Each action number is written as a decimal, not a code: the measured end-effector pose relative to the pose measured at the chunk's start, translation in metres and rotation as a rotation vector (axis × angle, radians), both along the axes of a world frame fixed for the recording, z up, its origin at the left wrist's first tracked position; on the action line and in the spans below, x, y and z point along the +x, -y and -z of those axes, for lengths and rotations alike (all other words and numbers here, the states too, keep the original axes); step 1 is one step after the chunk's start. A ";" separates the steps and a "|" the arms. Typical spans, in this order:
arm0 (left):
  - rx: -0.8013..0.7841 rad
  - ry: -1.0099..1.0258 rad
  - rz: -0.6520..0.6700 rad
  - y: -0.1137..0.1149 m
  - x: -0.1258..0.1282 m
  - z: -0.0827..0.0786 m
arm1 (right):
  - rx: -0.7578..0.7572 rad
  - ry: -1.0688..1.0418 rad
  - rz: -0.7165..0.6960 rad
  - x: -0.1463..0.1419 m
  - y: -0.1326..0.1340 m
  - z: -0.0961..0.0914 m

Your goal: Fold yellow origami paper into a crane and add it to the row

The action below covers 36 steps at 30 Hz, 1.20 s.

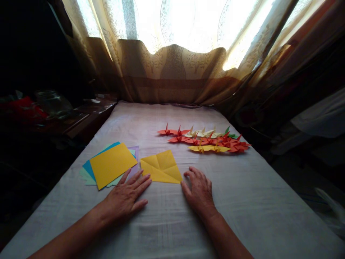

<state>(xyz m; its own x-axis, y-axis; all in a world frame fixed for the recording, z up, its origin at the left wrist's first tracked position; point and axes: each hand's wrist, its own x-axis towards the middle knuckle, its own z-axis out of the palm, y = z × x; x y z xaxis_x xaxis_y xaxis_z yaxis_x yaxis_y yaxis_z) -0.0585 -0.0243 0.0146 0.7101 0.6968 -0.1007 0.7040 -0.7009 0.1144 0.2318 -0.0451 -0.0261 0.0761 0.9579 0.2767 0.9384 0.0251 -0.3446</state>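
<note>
A square of yellow origami paper point(161, 167) with crossing creases lies on the cloth between my hands; its lower edge looks folded over. My left hand point(126, 194) rests flat with fingers spread, fingertips at the paper's left corner and near the stack of coloured sheets. My right hand point(198, 190) is loosely curled at the paper's right corner. Its thumb tip touches or nearly touches that corner, with a gap between thumb and forefinger. A plain yellow sheet point(113, 165) tops the stack, with a blue sheet point(90, 169) and green and purple ones showing beneath.
Folded paper cranes stand in rows at the back right: red cranes point(207, 141), cream cranes point(205, 133), yellow cranes point(208, 148) and a green one point(232, 135). A white cloth point(161, 230) covers the table. Behind hangs a curtain point(172, 64); a glass jar point(54, 103) stands left.
</note>
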 end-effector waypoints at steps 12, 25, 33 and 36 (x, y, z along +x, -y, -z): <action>0.347 0.011 -0.094 0.002 -0.009 0.018 | 0.086 0.010 -0.012 0.000 -0.002 0.007; 0.201 0.123 -0.288 0.017 0.066 0.003 | 0.245 -0.140 -0.294 0.001 -0.001 0.007; 0.216 0.135 -0.301 -0.022 0.064 0.003 | 0.260 -0.133 -0.593 -0.005 -0.001 -0.008; 0.233 0.142 -0.295 -0.028 0.062 0.008 | 0.376 0.024 -0.444 0.007 -0.022 -0.007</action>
<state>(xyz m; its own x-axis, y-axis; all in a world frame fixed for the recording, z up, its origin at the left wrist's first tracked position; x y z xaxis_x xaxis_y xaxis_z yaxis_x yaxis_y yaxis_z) 0.0037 0.0039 0.0070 0.4717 0.8654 0.1688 0.8676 -0.4898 0.0864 0.2391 -0.0234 -0.0193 -0.3212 0.7323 0.6004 0.8173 0.5347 -0.2149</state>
